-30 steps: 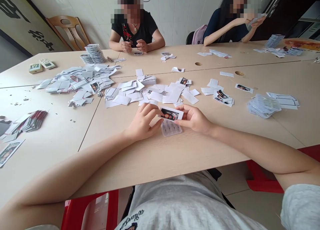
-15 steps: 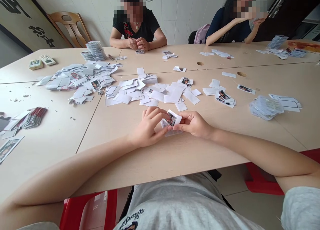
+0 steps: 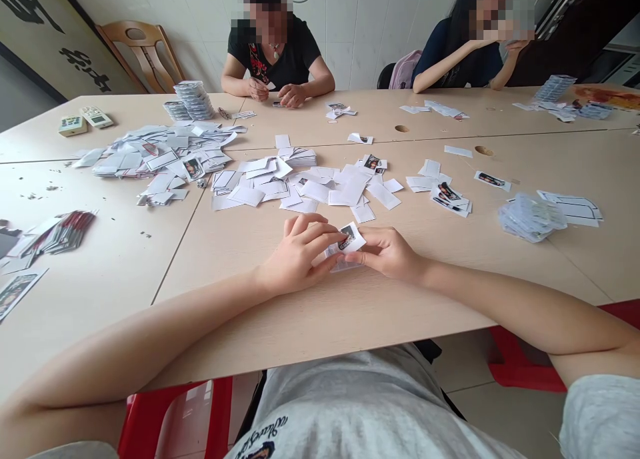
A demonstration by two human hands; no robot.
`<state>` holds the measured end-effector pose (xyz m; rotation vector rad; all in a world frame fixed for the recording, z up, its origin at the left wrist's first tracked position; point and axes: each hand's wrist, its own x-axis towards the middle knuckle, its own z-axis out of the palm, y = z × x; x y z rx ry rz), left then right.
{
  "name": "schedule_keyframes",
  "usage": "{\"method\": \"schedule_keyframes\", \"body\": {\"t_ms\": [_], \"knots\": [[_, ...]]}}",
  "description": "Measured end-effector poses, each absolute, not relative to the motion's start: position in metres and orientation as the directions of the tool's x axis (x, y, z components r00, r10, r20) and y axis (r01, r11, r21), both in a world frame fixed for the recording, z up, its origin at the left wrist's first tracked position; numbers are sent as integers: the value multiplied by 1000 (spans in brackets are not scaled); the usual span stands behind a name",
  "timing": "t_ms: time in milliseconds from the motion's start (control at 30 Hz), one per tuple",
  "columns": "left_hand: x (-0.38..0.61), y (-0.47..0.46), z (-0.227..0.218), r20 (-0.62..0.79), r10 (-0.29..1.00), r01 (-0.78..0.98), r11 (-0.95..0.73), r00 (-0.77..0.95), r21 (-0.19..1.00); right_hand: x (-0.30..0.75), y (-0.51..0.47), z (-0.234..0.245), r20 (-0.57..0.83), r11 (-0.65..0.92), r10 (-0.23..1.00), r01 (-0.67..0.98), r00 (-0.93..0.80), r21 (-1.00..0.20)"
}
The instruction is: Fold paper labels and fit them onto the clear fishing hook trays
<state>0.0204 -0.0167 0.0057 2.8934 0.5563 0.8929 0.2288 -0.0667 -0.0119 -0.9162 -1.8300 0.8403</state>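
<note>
A small white paper card with a dark printed picture (image 3: 350, 238) is held over a clear plastic piece (image 3: 343, 266) near the table's front edge. My left hand (image 3: 307, 254) has its fingertips on the card from the left, its thumb low beside the plastic. From the right, my right hand (image 3: 393, 252) pinches the card and plastic edge between thumb and curled fingers. How far the card sits inside the plastic cannot be made out. Just beyond my hands lies a spread of loose white paper cards (image 3: 315, 187).
A larger paper pile (image 3: 165, 149) and stacked plastic pieces (image 3: 193, 100) lie back left. Clear plastic pieces (image 3: 531, 216) are heaped at right; picture cards (image 3: 450, 198) lie nearer the middle. Two people (image 3: 275, 52) (image 3: 457, 52) sit across the table (image 3: 260, 326). Red stools flank me.
The card has tilted and shifted slightly right between my fingers, showing more of its white border. Across the table, one person's hands have moved apart, one holding a small paper piece.
</note>
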Motion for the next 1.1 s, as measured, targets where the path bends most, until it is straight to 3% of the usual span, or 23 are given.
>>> {"method": "schedule_keyframes", "body": {"t_ms": [200,333,533,733,1100], "knots": [[20,-16,4,550,341,306,-939,762,159,227,-65,-16,567,652,757,311,-325,-692],[21,-17,4,551,371,302,-929,748,215,226,-65,-16,604,698,716,364,-350,-616],[22,-17,4,575,336,283,-942,746,182,227,-64,-19,646,764,643,395,-412,-510],[21,-17,5,580,292,272,-954,760,125,227,-64,-18,621,759,647,454,-443,-467],[21,-17,6,575,191,214,-976,796,29,225,-63,-17,657,803,592,411,-466,-432]]}}
